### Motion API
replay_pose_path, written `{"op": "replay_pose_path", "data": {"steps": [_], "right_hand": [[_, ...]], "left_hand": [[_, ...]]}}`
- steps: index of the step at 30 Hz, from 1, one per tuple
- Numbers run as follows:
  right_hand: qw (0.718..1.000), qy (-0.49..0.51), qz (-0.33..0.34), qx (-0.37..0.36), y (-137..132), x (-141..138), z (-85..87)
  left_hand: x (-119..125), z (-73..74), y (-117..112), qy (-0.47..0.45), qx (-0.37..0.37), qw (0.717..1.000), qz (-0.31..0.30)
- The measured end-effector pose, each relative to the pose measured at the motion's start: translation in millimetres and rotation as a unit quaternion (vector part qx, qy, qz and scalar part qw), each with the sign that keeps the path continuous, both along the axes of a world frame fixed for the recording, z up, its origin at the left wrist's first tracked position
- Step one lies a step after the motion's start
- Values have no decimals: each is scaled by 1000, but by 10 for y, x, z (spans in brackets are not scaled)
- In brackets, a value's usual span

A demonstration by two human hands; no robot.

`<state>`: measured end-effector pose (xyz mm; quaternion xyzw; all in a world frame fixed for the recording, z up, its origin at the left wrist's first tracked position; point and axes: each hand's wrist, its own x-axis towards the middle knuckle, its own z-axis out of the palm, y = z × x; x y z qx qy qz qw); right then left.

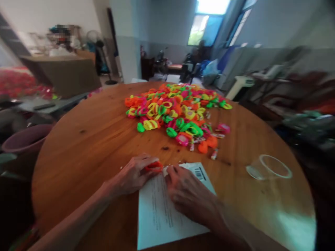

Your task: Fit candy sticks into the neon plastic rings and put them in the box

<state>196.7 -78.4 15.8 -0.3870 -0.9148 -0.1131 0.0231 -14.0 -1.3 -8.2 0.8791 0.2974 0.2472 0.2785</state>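
My left hand (134, 174) is closed in a pinch on a small orange plastic ring piece (154, 166) at the top edge of a white printed sheet (162, 216). My right hand (187, 193) rests on that sheet, its fingertips pinched on a tiny white piece (165, 170) right beside the orange one. Both hands meet near the middle of a round wooden table (91, 139). A big heap of neon orange, yellow, green and pink plastic pieces (178, 108) lies farther back on the table.
A clear plastic cup (268, 167) lies on its side at the right of the table. A purple tub (24, 137) stands left of the table. Blurred furniture, a fan and parked bikes fill the room behind.
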Motion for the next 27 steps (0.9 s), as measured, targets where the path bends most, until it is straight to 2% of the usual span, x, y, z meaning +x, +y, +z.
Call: {"op": "replay_pose_path", "data": {"steps": [5, 12, 18, 22, 27], "right_hand": [[1000, -11, 12, 3, 68, -68, 40], [999, 8, -4, 32, 9, 58, -43], [998, -48, 1, 38, -7, 59, -26], [997, -67, 10, 23, 8, 41, 17], [999, -36, -1, 7, -23, 1, 44]], "left_hand": [[-70, -10, 29, 21, -6, 1000, 14], [75, 12, -11, 12, 40, 999, 6], [61, -23, -3, -10, 34, 999, -14], [49, -19, 6, -21, 30, 999, -26], [43, -36, 15, 8, 35, 999, -4]]}}
